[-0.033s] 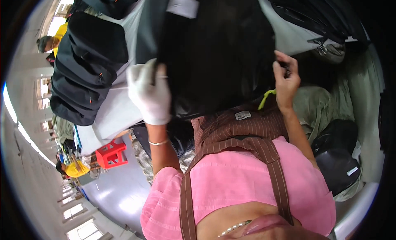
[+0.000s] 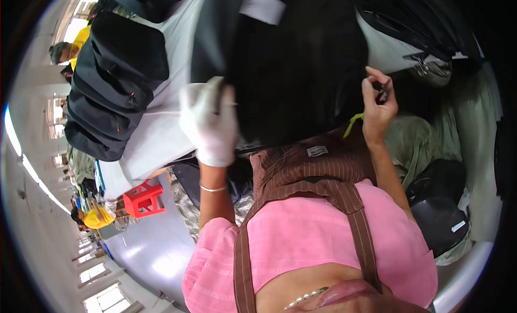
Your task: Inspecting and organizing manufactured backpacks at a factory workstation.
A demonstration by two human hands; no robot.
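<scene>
A large black bag (image 2: pixel 301 71) lies spread before me, with a white patch (image 2: pixel 263 7) near its far left. My left hand (image 2: pixel 209 124), in a white glove, is at the bag's left edge. Its fingers curl over the black fabric and are somewhat blurred. Just off the bag's right edge is my right hand (image 2: pixel 378 106), bare, its thumb and fingers closed round a small dark thing with a metal glint. What kind of thing it is cannot be made out. A yellow-green strip (image 2: pixel 353 124) hangs beside that wrist.
Several black backpacks (image 2: pixel 116 87) lie in a row on the pale table (image 2: pixel 156 135) at left. More black bags (image 2: pixel 409 25) are at far right. A dark bag (image 2: pixel 439 205) rests near my right elbow. A red stool (image 2: pixel 144 199) and people in yellow are at left.
My left hand and the black bag with its white patch have shifted to the right. My right hand has moved slightly right, still closed on the small dark thing.
</scene>
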